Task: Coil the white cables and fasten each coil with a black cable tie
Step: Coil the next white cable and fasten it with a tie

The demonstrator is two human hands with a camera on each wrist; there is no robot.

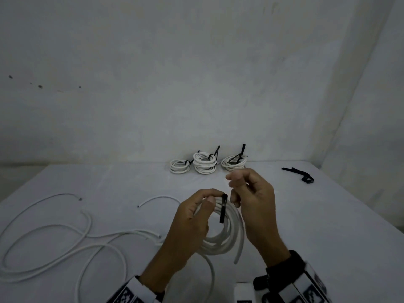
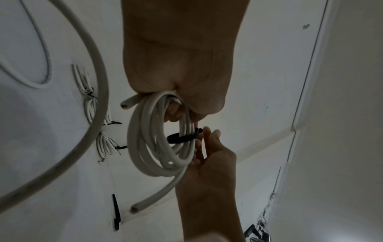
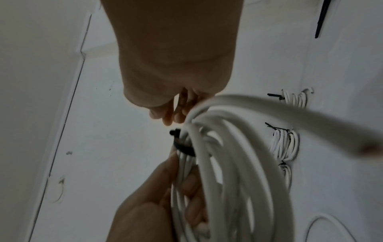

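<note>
White cable coil [image 1: 227,235] hangs above the counter [image 1: 328,226] at its near middle, gripped by the left hand [image 1: 192,221], whose fingers curl through the loops with the thumb pressed on the strands at the top. A black cable tie [image 1: 223,208] wraps the bundle at about 12 o'clock on the coil, one end sticking down across the strands. The right hand [image 1: 254,202] sits just beside the tie at 1 o'clock, fingers loosely curled — whether they pinch the tie's far end I cannot tell; in the left wrist view the fingertips [image 2: 207,131] lie right against it. One cut end of the cable [image 1: 238,254] dangles at the coil's 4 o'clock, another length trails off toward 7 o'clock.

Outward from the coil: at 9 o'clock loose white cables [image 1: 54,243] sprawl in wide loops over the left half of the counter, reaching near its left edge. At 12 o'clock, against the back wall [image 1: 196,84], three tied coils [image 1: 204,163] stand in a row, close together. At 2 o'clock spare black ties [image 1: 299,174] lie near the far right corner, well apart from the hands. Bare counter lies to the right, between the hands and the right edge — also between the hands and the tied coils.
</note>
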